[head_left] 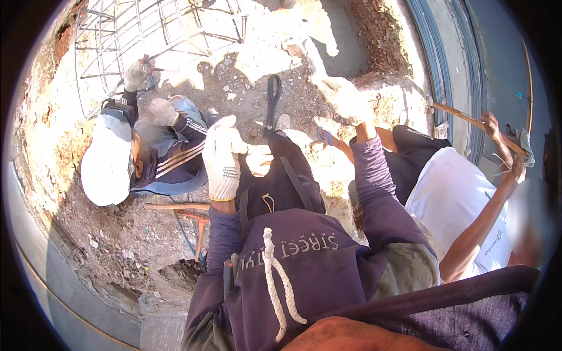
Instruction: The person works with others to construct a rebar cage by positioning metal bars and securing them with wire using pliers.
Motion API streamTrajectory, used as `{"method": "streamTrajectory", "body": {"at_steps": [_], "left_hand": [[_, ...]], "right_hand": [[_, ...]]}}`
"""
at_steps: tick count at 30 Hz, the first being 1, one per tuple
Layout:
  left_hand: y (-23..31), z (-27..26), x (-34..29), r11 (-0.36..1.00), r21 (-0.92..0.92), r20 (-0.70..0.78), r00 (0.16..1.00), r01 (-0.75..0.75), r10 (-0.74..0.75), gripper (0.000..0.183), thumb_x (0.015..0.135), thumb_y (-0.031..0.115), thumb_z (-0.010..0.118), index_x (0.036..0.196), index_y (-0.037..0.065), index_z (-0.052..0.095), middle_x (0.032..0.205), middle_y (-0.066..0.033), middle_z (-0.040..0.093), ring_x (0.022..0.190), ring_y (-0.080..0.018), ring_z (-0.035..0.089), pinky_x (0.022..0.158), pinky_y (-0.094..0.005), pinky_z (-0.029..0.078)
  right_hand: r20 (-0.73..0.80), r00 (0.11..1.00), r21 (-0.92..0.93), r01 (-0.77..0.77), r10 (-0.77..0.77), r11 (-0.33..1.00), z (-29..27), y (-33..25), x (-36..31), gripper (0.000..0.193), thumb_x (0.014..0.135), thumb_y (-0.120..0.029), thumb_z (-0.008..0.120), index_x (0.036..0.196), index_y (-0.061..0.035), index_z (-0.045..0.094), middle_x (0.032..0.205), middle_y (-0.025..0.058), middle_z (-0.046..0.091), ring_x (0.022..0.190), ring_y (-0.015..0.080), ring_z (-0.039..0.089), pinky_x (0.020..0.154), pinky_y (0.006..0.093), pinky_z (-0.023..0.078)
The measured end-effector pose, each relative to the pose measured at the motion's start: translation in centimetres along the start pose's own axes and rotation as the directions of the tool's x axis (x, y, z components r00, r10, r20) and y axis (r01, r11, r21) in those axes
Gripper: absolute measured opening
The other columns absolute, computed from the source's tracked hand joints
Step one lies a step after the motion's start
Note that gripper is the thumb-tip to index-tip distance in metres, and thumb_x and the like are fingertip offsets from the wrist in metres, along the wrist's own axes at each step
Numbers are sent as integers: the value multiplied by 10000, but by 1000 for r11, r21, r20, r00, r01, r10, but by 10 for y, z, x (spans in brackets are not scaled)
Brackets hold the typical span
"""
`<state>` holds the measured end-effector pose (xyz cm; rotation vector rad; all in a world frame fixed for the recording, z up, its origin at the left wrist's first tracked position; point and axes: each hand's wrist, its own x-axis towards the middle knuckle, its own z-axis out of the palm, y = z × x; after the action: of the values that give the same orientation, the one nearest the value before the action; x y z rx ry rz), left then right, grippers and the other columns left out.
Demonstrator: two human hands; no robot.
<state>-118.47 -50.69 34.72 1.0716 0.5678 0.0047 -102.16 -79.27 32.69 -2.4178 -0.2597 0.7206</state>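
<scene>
My left hand (222,161), in a white knitted glove with dark dots, is held in front of my dark trousers. Its fingers look curled, and what they may hold is not discernible. My right hand (344,96), also gloved, is stretched forward over sunlit ground; glare washes out its fingers. Between my hands, farther off, a black elongated loop (273,99) of wire or cord reaches down toward a shoe (283,121). Left of my left hand, a crouching co-worker in a white cap (106,161) raises a gloved hand (137,74) with a tool by a rebar cage (120,44).
At right, a co-worker in a white shirt (459,196) grips a wooden handle (462,115). Below the crouching person lie a wooden stick (175,206) and an orange-framed tool (200,234). A pit (345,44) lies at the far right, near ridged blue-grey panels (430,52).
</scene>
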Motion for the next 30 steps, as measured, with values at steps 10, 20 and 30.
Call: {"method": "streamTrajectory", "body": {"at_steps": [10,20,30], "left_hand": [[70,87,31,686,209,636,629,-697,446,291,1056,199,453,1160,11,649,876,-10,624,717,-90,553,643,-258,462],[121,138,0,862,350,565,817,-368,119,286,1021,262,581,1104,-4,647,866,-32,615,746,-122,586,676,-272,493],[101,143,-15,735,278,491,749,-619,445,238,1035,244,555,1002,30,653,741,21,556,630,-59,490,542,-247,410]], "right_hand": [[-93,857,-203,482,-507,852,-92,-127,-107,416,1003,-353,562,1287,-63,655,1266,162,670,1142,307,643,987,382,494],[-63,907,89,420,-416,903,-144,-174,-138,361,1014,-369,565,1065,-21,645,835,102,646,675,147,641,625,318,525],[-510,556,-262,627,-657,734,-105,-168,-122,227,957,-242,654,1068,-60,731,913,95,672,940,227,635,810,337,513]]}}
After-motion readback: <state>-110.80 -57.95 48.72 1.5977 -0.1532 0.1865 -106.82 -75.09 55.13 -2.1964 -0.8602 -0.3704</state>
